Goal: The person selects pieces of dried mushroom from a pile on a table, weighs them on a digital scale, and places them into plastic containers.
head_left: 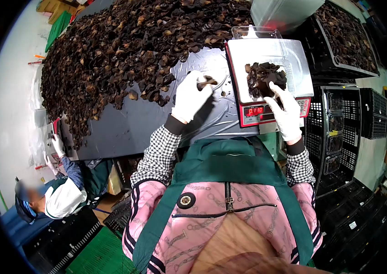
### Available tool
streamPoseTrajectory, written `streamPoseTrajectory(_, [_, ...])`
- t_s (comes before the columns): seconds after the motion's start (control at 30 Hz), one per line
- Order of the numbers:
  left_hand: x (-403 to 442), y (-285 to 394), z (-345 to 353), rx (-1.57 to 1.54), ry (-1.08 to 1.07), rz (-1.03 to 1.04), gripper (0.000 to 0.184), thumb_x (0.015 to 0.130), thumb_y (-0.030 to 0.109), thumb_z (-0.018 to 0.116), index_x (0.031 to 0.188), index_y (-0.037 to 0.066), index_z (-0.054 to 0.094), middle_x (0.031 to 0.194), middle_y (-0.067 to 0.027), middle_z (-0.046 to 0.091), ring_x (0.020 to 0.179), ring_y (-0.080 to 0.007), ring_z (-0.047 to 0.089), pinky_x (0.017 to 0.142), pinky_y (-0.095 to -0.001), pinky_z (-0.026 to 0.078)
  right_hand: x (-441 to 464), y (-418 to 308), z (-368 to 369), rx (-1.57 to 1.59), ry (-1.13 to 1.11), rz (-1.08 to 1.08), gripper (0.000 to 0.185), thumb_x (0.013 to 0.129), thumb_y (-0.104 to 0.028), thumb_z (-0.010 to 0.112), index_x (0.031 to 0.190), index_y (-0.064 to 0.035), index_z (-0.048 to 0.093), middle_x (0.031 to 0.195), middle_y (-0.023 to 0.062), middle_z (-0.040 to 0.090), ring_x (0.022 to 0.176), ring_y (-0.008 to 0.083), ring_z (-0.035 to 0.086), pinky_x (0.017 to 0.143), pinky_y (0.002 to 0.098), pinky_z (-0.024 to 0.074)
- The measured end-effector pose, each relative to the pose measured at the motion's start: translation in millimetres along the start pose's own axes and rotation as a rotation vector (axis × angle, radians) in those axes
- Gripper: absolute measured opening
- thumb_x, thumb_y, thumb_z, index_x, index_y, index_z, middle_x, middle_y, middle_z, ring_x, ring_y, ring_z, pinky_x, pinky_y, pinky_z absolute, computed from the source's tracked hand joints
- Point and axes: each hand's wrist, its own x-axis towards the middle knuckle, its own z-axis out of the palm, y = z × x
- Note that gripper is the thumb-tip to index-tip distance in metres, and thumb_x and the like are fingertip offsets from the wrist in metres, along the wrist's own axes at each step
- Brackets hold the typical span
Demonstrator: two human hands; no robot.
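A digital scale [301,68] with a red lit display stands on the table, and dark dried pieces [264,80] lie in a clear tray on its plate. My right hand [285,109], in a white glove, is at the near edge of these pieces, thumb and forefinger curved apart; whether it grips a piece is unclear. Left of the scale, my gloved left hand [192,97] is closed on a dark piece [208,82] above the grey table cover [131,130]. A wide heap of similar pieces [125,50] spreads behind and left of it.
Clear containers [285,13] stand behind the scale. At the right are a black crate of dark pieces [346,39] and stacked black crates [339,132]. A co-worker [61,196] with white gloves is at the far left, near the table's end.
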Motion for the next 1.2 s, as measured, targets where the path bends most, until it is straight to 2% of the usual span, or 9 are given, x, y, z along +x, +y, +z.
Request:
streamPoseTrajectory(0.1, [11.1, 71.6, 7.1, -0.127, -0.075, 0.125, 0.021, 0.086, 0.013, 0.072, 0.098, 0.004, 0.058, 0.083, -0.0093, 0.068, 0.077, -0.0133, 0.066, 0.07, -0.0293, 0.053, 6.1, 6.4, -15.6, -0.027, 0.032, 0.071, 0.033, 0.088, -0.007, 0.072, 0.121, -0.0036, 0.068, 0.102, 0.0107, 0.071, 0.089, 0.0173, 0.067, 0.081, 0.0286, 0.052])
streamPoseTrajectory(0.27, [44.9, 89.6, 62.2, -0.165, -0.284, 0.124, 0.034, 0.085, 0.019, 0.075, 0.112, 0.004, 0.061, 0.098, -0.0115, 0.069, 0.089, -0.0189, 0.067, 0.079, -0.0316, 0.053, 40.5, 34.2, -32.5, 0.033, 0.225, 0.037, 0.033, 0.095, -0.007, 0.061, 0.127, -0.0016, 0.062, 0.118, 0.0127, 0.066, 0.105, 0.0206, 0.064, 0.092, 0.0322, 0.0498])
streamPoseTrajectory(0.43, [58.7, 70.7, 95.7, -0.176, -0.18, 0.14, 0.045, 0.086, 0.022, 0.074, 0.127, 0.006, 0.062, 0.111, -0.0156, 0.069, 0.099, -0.0222, 0.067, 0.086, -0.0323, 0.053, 64.8, 65.7, -19.5, 0.152, 0.051, -0.117, 0.041, 0.094, -0.004, 0.059, 0.135, -0.0016, 0.054, 0.136, 0.0153, 0.052, 0.123, 0.0263, 0.056, 0.104, 0.0364, 0.0469])
streamPoseTrajectory(0.63, [52.0, 65.8, 76.2, -0.256, -0.019, 0.095, 0.034, 0.092, 0.016, 0.067, 0.121, 0.0, 0.065, 0.109, -0.0133, 0.072, 0.099, -0.0201, 0.068, 0.087, -0.0308, 0.053, 53.8, 79.6, -17.1, 0.329, 0.115, 0.087, 0.034, 0.101, -0.011, 0.05, 0.133, -0.0007, 0.056, 0.132, 0.015, 0.059, 0.12, 0.0248, 0.058, 0.104, 0.0336, 0.044])
streamPoseTrajectory(0.8, [49.3, 68.5, 59.2, -0.618, 0.015, -0.101, 0.024, 0.1, 0.015, 0.059, 0.115, -0.001, 0.068, 0.101, -0.0054, 0.07, 0.085, -0.0076, 0.062, 0.074, -0.023, 0.05, 47.2, 81.0, -25.9, 0.453, 0.222, 0.203, 0.033, 0.103, -0.014, 0.049, 0.132, 0.0001, 0.059, 0.128, 0.0137, 0.064, 0.118, 0.0213, 0.06, 0.103, 0.0323, 0.0448])
streamPoseTrajectory(0.9, [48.6, 71.5, 52.0, -0.726, 0.001, -0.118, 0.026, 0.101, 0.017, 0.058, 0.118, 0.0, 0.068, 0.101, -0.0048, 0.07, 0.083, -0.0095, 0.06, 0.075, -0.0236, 0.048, 41.9, 76.9, -33.4, 0.486, 0.264, 0.256, 0.034, 0.105, -0.017, 0.047, 0.13, 0.0011, 0.06, 0.127, 0.0125, 0.065, 0.115, 0.02, 0.062, 0.1, 0.0336, 0.049])
streamPoseTrajectory(0.97, [52.0, 60.0, 55.9, -0.578, -0.005, 0.036, 0.029, 0.101, 0.013, 0.052, 0.124, -0.001, 0.064, 0.108, -0.0064, 0.068, 0.087, -0.0124, 0.06, 0.076, -0.025, 0.048, 37.9, 72.6, -35.8, 0.554, 0.294, 0.322, 0.036, 0.105, -0.02, 0.045, 0.129, 0.0016, 0.061, 0.127, 0.0127, 0.065, 0.116, 0.0219, 0.062, 0.1, 0.0358, 0.0503])
streamPoseTrajectory(1.03, [49.0, 63.8, 55.8, -1.178, -0.063, -0.213, 0.031, 0.101, 0.009, 0.048, 0.126, -0.002, 0.062, 0.113, -0.0083, 0.066, 0.091, -0.0137, 0.06, 0.077, -0.0256, 0.049, 33.6, 71.5, -38.6, 0.559, 0.32, 0.315, 0.035, 0.105, -0.02, 0.046, 0.129, 0.0011, 0.061, 0.125, 0.0127, 0.065, 0.113, 0.0215, 0.063, 0.097, 0.0355, 0.0531])
streamPoseTrajectory(1.2, [48.3, 83.2, 47.4, -0.918, -0.067, -0.206, 0.038, 0.096, 0.001, 0.053, 0.134, -0.003, 0.055, 0.122, -0.0119, 0.062, 0.105, -0.0164, 0.061, 0.091, -0.0289, 0.05, 17.3, 74.3, -43.2, 0.487, 0.38, 0.311, 0.032, 0.105, -0.019, 0.05, 0.127, 0.0001, 0.062, 0.122, 0.0119, 0.067, 0.109, 0.0199, 0.066, 0.094, 0.0338, 0.0538])
